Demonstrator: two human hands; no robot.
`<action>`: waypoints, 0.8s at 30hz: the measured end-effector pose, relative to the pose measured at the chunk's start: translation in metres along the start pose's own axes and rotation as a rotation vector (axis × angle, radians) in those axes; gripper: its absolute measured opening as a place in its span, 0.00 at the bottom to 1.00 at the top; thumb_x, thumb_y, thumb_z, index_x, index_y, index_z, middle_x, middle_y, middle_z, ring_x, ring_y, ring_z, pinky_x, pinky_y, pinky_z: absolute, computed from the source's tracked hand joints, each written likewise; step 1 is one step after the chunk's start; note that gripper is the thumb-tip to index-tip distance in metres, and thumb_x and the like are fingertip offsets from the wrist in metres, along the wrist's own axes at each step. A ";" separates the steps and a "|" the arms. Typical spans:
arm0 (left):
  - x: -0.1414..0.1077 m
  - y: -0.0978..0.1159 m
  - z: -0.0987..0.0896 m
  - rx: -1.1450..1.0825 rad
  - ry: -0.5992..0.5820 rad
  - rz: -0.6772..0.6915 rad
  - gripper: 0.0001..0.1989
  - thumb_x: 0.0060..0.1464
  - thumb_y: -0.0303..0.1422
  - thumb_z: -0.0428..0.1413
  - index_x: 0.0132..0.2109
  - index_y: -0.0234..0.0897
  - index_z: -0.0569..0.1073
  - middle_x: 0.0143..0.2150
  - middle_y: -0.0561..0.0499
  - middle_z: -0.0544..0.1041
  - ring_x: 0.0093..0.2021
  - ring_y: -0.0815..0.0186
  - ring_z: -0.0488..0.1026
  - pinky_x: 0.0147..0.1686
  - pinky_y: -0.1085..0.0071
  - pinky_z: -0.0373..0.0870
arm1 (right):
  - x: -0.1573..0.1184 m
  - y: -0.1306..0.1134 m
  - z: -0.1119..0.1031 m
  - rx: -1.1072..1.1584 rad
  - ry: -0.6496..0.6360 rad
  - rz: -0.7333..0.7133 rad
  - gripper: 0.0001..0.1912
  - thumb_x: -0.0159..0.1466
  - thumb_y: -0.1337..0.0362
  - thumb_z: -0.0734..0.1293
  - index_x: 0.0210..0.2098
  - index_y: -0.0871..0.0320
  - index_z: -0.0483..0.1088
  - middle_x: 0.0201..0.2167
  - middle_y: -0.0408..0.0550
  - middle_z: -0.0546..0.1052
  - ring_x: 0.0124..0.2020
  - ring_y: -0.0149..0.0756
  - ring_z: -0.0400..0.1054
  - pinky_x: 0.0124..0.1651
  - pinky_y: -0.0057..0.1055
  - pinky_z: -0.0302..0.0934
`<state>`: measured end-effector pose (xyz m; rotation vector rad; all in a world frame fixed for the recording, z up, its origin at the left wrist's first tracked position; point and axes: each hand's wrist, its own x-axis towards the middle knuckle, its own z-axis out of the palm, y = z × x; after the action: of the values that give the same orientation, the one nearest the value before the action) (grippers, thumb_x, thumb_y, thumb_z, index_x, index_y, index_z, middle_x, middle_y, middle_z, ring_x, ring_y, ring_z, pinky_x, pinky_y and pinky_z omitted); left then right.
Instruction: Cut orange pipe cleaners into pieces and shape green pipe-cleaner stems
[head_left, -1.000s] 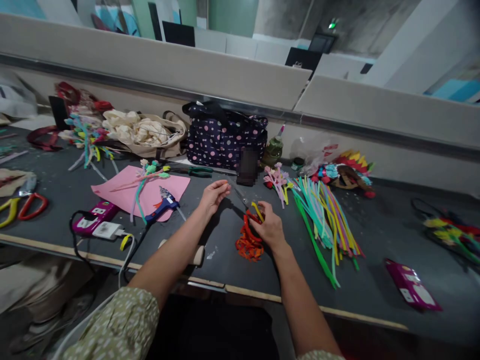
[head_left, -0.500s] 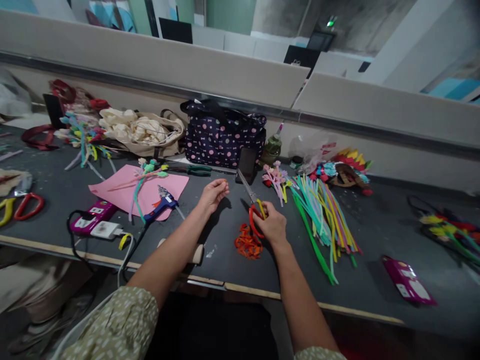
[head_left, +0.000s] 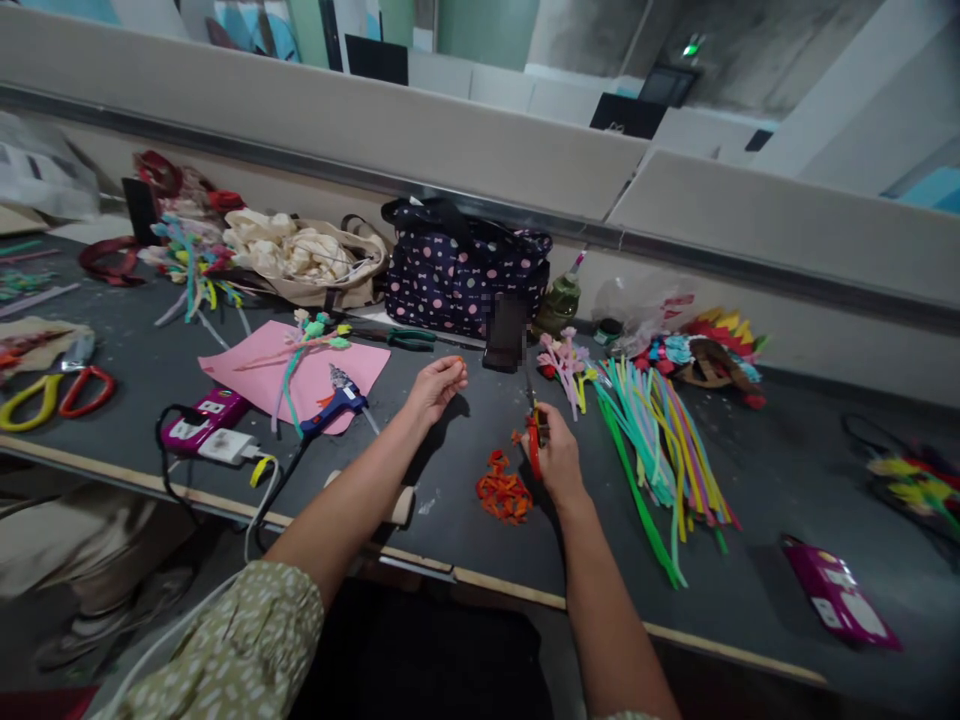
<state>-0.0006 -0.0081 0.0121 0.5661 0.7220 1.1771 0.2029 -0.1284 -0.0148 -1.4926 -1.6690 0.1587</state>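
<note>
My left hand [head_left: 439,388] is pinched, with a tiny orange piece [head_left: 460,362] just showing at the fingertips. My right hand [head_left: 559,455] grips a pair of scissors [head_left: 534,440] by the red and yellow handles, the blades pointing away from me and seen nearly edge-on. A small orange scrap shows beside the right fingers. Between my forearms lies a pile of orange cut pieces [head_left: 504,492] on the dark table [head_left: 450,460]. A dark phone [head_left: 505,335] leans against the patterned bag beyond both hands.
To the right lie coloured pipe cleaners [head_left: 660,440] and a purple power strip [head_left: 838,592]. At left are a glue gun [head_left: 334,400] on pink paper [head_left: 247,352], another power strip [head_left: 206,425] with cables, and a second pair of scissors [head_left: 60,385]. The patterned bag [head_left: 457,265] stands behind.
The scissors have swung from pointing up-left to nearly straight away from me, turned edge-on. My left hand stays pinched. The whole view has shifted slightly.
</note>
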 end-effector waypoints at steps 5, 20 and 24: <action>0.001 0.000 0.000 -0.003 0.000 -0.005 0.10 0.44 0.24 0.65 0.35 0.32 0.73 0.30 0.52 0.77 0.27 0.74 0.74 0.31 0.78 0.73 | 0.001 -0.005 -0.006 -0.135 -0.056 -0.051 0.23 0.60 0.65 0.62 0.56 0.57 0.62 0.48 0.56 0.73 0.49 0.46 0.69 0.49 0.40 0.66; 0.000 0.002 0.000 -0.034 -0.050 -0.027 0.10 0.46 0.24 0.65 0.36 0.33 0.73 0.29 0.52 0.77 0.27 0.74 0.74 0.29 0.80 0.72 | -0.001 0.003 -0.005 -0.258 0.003 -0.156 0.24 0.60 0.54 0.68 0.52 0.59 0.70 0.43 0.55 0.78 0.42 0.46 0.74 0.45 0.39 0.67; 0.000 0.001 0.000 -0.040 -0.063 -0.025 0.11 0.45 0.24 0.65 0.36 0.33 0.73 0.26 0.55 0.75 0.25 0.75 0.74 0.28 0.80 0.72 | -0.002 0.004 -0.004 -0.298 -0.031 -0.165 0.23 0.61 0.55 0.67 0.52 0.59 0.71 0.42 0.54 0.79 0.43 0.45 0.74 0.44 0.37 0.67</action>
<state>-0.0014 -0.0077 0.0127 0.5563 0.6486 1.1431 0.2078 -0.1307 -0.0158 -1.5633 -1.8949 -0.1640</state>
